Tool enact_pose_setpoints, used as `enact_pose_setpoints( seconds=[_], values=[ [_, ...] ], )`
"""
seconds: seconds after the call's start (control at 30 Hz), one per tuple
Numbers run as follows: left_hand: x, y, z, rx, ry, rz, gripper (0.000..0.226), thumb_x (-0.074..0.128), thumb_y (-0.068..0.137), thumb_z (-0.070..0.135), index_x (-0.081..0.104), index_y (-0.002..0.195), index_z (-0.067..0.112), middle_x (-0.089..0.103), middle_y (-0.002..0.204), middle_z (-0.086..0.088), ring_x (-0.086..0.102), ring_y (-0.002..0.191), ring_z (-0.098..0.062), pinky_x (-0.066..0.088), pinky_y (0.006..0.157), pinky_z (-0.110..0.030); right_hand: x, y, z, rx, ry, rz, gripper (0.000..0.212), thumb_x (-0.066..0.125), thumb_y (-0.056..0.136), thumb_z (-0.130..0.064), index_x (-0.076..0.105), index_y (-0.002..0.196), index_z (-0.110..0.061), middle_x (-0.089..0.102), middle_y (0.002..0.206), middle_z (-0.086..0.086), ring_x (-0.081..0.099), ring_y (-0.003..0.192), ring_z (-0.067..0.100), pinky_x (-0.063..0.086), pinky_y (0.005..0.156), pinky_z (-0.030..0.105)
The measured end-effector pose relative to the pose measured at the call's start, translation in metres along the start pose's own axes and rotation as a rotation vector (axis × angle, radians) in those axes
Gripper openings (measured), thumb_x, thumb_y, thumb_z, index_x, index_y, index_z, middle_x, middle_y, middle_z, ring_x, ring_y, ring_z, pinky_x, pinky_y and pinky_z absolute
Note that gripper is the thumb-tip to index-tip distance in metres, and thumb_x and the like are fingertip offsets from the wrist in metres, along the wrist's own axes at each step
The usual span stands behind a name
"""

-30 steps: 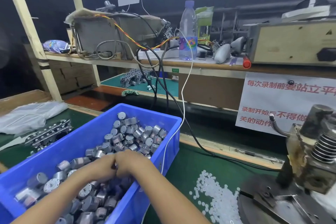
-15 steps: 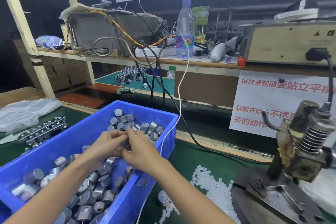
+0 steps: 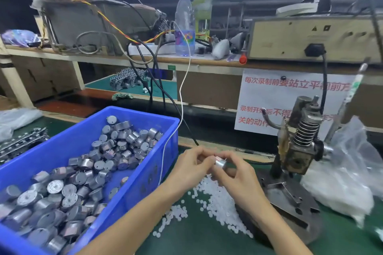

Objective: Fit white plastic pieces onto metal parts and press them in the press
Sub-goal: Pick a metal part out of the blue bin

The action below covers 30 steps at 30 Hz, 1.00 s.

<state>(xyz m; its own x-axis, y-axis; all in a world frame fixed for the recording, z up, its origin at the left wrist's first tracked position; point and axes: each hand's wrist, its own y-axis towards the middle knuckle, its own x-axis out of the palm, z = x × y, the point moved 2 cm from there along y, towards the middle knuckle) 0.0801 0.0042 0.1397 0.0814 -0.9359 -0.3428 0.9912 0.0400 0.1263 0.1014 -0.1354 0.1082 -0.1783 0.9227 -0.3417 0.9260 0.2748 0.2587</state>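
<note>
Both hands meet over the green mat [image 3: 196,236]. The right hand [image 3: 238,180] holds a small round metal part [image 3: 220,163] between its thumb and curled fingers. The left hand [image 3: 191,168] has its fingers curled too, and its fingertips pinch the end of the same part. So both hands are closed on the part. It is up in the air and does not touch the mat. If a white piece sits between the fingers, it is too small to see.

Right under the hands lies a heap of white pieces [image 3: 217,198], spread on the mat. Some of them reach the edge of the plate on the right.

Just left of the hands stands a blue bin [image 3: 145,172]. It is full of more metal parts [image 3: 83,182], all in a jumble. A thin white cable [image 3: 182,97] hangs down past the bin's corner, close to the left hand.

To the right of the hands stands the press [image 3: 298,147], old and dirty, with a spring on top. Its flat plate [image 3: 290,198] lies close under the right wrist. Nothing sits under the press head that I can see.

Past the press, further right, lies a clear bag [image 3: 348,172]. Behind the hands, up on a shelf, stands a bottle [image 3: 184,25].
</note>
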Motion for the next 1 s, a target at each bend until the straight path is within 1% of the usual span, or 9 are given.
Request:
enact_pose_setpoints(
  seconds=[0.17,0.33,0.47,0.63,0.73,0.8,0.87,0.93,1.0],
  values=[
    [0.041,-0.015,-0.042,0.046,0.235,-0.046,0.012,0.055,0.09,0.018,0.062,0.08,0.019,0.065,0.078,0.007,0.054,0.066,-0.004,0.042,0.065,-0.014,-0.033,-0.056,0.043,0.103,0.08,0.113,0.027,0.071,0.079,-0.021,0.056,0.099,-0.033,0.067,0.091,-0.005,0.065,0.084,0.01,0.052,0.076,0.023],
    [0.05,-0.034,-0.093,0.168,0.623,-0.138,0.006,0.062,0.086,0.025,0.062,0.091,0.024,0.049,0.087,0.013,0.045,0.089,-0.008,0.037,0.084,-0.022,-0.027,-0.102,0.076,0.127,0.157,0.156,0.029,0.072,0.081,-0.013,0.059,0.098,-0.032,0.068,0.091,-0.002,0.062,0.074,0.014,0.051,0.068,0.027],
    [0.063,-0.037,-0.099,0.187,0.688,-0.165,0.012,0.063,0.085,0.036,0.062,0.093,0.027,0.049,0.09,0.014,0.044,0.095,-0.01,0.037,0.085,-0.025,-0.014,-0.118,0.094,0.128,0.15,0.219,0.037,0.069,0.082,-0.002,0.062,0.104,-0.031,0.069,0.091,0.0,0.061,0.071,0.03,0.05,0.059,0.029],
    [0.077,-0.037,-0.1,0.227,0.712,-0.098,0.01,0.059,0.088,0.036,0.064,0.091,0.027,0.048,0.087,0.015,0.041,0.092,-0.007,0.027,0.073,-0.016,-0.007,-0.122,0.102,0.112,0.088,0.227,0.039,0.069,0.081,-0.002,0.06,0.109,-0.029,0.066,0.085,-0.001,0.057,0.063,0.018,0.052,0.062,0.034],
    [0.081,-0.039,-0.099,0.291,0.773,-0.072,0.008,0.062,0.087,0.031,0.064,0.089,0.023,0.054,0.09,0.011,0.044,0.093,-0.011,0.033,0.075,-0.017,-0.008,-0.121,0.106,0.154,0.128,0.219,0.038,0.067,0.083,-0.004,0.056,0.111,-0.028,0.068,0.091,-0.003,0.064,0.071,0.016,0.053,0.064,0.03],
    [0.084,-0.042,-0.094,0.38,0.862,-0.078,0.015,0.078,0.073,0.02,0.064,0.074,0.016,0.059,0.078,0.004,0.054,0.076,-0.016,0.045,0.063,-0.024,-0.007,-0.121,0.106,0.157,0.128,0.195,0.036,0.064,0.086,-0.004,0.055,0.111,-0.028,0.07,0.095,-0.006,0.067,0.075,0.019,0.05,0.064,0.022],
    [0.087,-0.045,-0.088,0.47,0.911,-0.06,0.027,0.088,0.057,0.013,0.061,0.061,0.015,0.057,0.064,0.002,0.055,0.058,-0.018,0.044,0.049,-0.025,-0.006,-0.121,0.106,0.141,0.117,0.202,0.036,0.064,0.086,-0.003,0.055,0.11,-0.028,0.069,0.096,-0.007,0.066,0.076,0.02,0.05,0.064,0.021],
    [0.087,-0.049,-0.089,0.479,0.882,-0.048,0.027,0.086,0.06,0.013,0.059,0.061,0.015,0.056,0.064,0.002,0.053,0.056,-0.018,0.037,0.054,-0.023,-0.006,-0.122,0.106,0.113,0.101,0.217,0.037,0.066,0.084,-0.003,0.054,0.11,-0.028,0.069,0.095,-0.007,0.063,0.074,0.023,0.052,0.064,0.028],
    [0.088,-0.057,-0.096,0.437,0.735,-0.104,0.016,0.074,0.076,0.015,0.058,0.072,0.014,0.054,0.075,0.004,0.051,0.07,-0.017,0.034,0.067,-0.023,-0.006,-0.121,0.106,0.088,0.083,0.229,0.038,0.068,0.083,-0.004,0.054,0.109,-0.027,0.067,0.096,-0.005,0.061,0.073,0.026,0.051,0.067,0.033]
  ],
)
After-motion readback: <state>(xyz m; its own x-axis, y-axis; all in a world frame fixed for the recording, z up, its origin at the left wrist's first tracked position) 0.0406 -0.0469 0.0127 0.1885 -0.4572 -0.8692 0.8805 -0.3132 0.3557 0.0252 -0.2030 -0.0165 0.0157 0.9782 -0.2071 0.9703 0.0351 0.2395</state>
